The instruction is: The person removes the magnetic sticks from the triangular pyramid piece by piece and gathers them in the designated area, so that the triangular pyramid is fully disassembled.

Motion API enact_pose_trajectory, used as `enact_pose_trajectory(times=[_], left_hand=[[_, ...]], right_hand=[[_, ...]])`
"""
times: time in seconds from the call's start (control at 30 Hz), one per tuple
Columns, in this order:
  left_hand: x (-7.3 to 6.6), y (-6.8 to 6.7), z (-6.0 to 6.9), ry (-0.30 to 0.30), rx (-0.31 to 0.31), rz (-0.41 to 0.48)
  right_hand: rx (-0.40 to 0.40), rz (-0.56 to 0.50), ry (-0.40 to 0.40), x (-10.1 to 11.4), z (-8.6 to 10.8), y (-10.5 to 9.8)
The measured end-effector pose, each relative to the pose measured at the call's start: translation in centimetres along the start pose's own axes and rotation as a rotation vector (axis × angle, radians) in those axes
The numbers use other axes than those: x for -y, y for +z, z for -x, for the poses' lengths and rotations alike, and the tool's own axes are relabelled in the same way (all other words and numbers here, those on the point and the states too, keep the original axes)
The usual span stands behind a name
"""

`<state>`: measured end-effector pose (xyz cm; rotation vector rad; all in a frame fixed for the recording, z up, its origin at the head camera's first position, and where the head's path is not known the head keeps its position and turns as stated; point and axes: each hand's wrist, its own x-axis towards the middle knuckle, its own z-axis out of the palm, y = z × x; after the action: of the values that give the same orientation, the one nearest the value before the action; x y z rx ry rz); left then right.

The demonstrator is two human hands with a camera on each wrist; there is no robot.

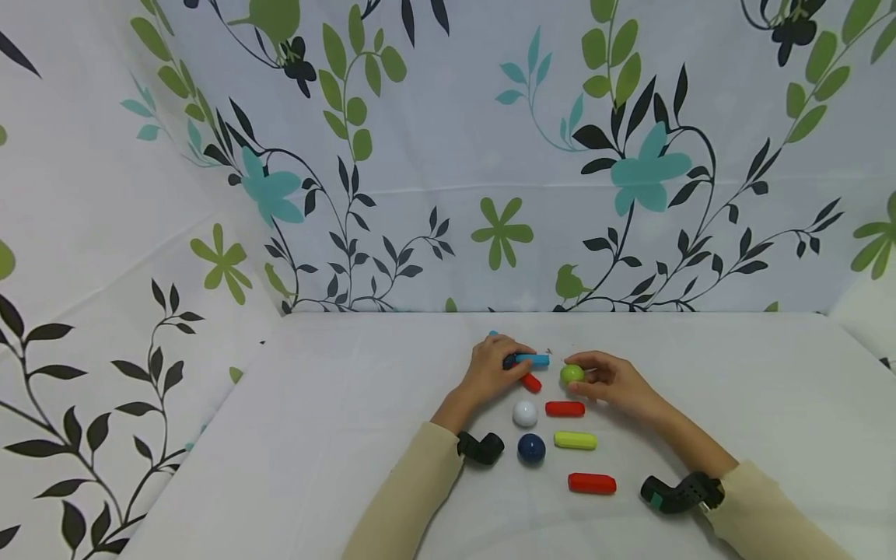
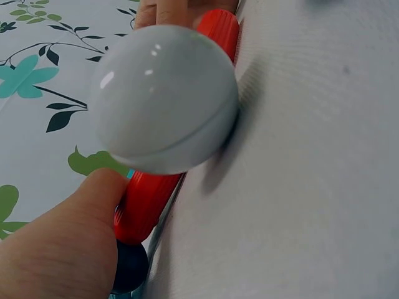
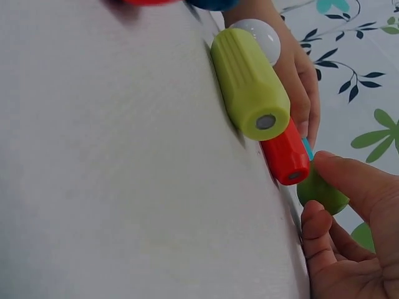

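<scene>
My left hand (image 1: 488,367) pinches a light blue rod (image 1: 535,360) between fingers and thumb. A dark ball (image 1: 509,362) sits at the rod's left end, partly covered by the fingers. Just below that hand, a red rod (image 1: 531,382) lies slanted, its upper end hidden. To the right, my right hand (image 1: 616,383) holds a green ball (image 1: 572,375) between thumb and fingers; the right wrist view also shows the green ball (image 3: 323,192) in this grip. A white ball (image 2: 165,99) looms large in the left wrist view, nearer the camera than the left hand.
On the white table (image 1: 315,435), nearer me, lie a red rod (image 1: 565,409), a yellow-green rod (image 1: 575,440), another red rod (image 1: 592,484) and a dark blue ball (image 1: 531,449). A bit of light blue (image 1: 493,333) shows behind the left hand. Patterned cloth (image 1: 448,155) hangs behind.
</scene>
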<state>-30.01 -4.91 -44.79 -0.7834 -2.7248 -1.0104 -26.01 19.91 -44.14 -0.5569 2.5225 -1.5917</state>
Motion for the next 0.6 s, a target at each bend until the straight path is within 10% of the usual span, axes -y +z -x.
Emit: enact_pose_trajectory(times=[0.27,0.6], left_hand=[[0.2,0.3,-0.1,0.007,0.001,0.005],[-0.1,-0.1,0.2,0.021,-0.015,0.017]], right_hand=[[0.004,0.012,0.024,0.9,1.2,-0.4],[0.063,-0.009,-0.130,1.7,2.7,-0.4]])
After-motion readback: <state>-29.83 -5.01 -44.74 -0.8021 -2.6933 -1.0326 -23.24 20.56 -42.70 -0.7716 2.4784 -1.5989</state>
